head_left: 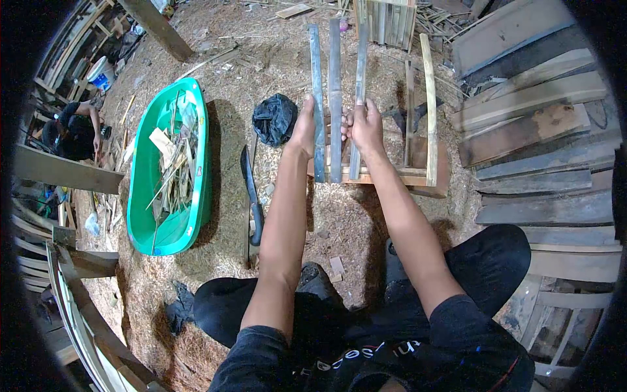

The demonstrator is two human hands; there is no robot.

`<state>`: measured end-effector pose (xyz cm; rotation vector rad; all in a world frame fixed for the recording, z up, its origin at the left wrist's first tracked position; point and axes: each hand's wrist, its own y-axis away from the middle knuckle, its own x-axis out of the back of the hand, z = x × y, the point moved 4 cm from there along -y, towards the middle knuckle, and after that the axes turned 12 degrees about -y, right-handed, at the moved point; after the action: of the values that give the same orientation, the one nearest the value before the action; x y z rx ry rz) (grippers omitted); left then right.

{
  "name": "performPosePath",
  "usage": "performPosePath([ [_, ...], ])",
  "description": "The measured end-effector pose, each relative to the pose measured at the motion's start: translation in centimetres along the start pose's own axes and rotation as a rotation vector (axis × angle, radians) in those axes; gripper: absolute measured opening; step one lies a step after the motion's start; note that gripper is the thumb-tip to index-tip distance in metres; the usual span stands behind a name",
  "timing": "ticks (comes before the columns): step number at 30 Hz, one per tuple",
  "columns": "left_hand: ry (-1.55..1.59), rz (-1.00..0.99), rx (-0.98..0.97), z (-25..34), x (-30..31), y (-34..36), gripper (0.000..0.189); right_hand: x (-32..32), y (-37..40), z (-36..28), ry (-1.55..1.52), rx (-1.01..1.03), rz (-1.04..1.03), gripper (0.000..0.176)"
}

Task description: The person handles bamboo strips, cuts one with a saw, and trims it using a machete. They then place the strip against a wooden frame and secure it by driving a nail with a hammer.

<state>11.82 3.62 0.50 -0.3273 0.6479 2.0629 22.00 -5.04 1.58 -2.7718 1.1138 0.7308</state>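
Three long, thin grey wooden slats stand side by side in front of me. The left slat (317,104) rests against my left hand (304,127), whose thumb points up along it; its other fingers are hidden. My right hand (367,130) grips the right slat (360,72), with curled fingertips showing at the middle slat (335,98). Behind the slats and to the right is a low wooden frame (431,111) with pale bars, on a wooden block (431,191).
A green tub (204,150) of wood scraps, a black plastic bag (275,119) and a machete (253,196) lie to the left. Boards (535,163) line the right side. Another person (72,130) crouches far left. A slat bundle (385,23) stands at the back.
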Motion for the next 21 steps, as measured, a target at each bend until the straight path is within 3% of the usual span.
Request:
performPosePath([
  [7,-0.109,0.071,0.017,0.3,-0.4,0.0,0.081,0.5,-0.7,0.7,-0.007,-0.006,-0.001,0.030],
  [13,-0.259,0.179,-0.099,0.4,-0.3,0.0,0.078,0.3,-0.4,0.1,0.012,0.038,0.011,0.031],
  [16,-0.212,0.182,-0.098,0.2,0.1,-0.1,0.064,-0.1,0.0,-0.3,0.030,0.026,0.035,0.037],
  [19,-0.430,0.281,-0.191,0.2,0.8,-0.5,0.038,0.0,0.4,-0.8,0.038,0.030,0.028,0.040],
  [21,-0.466,0.242,-0.170,1.2,-0.4,1.0,0.034,-0.1,0.4,-0.6,-0.019,0.038,0.061,0.041],
])
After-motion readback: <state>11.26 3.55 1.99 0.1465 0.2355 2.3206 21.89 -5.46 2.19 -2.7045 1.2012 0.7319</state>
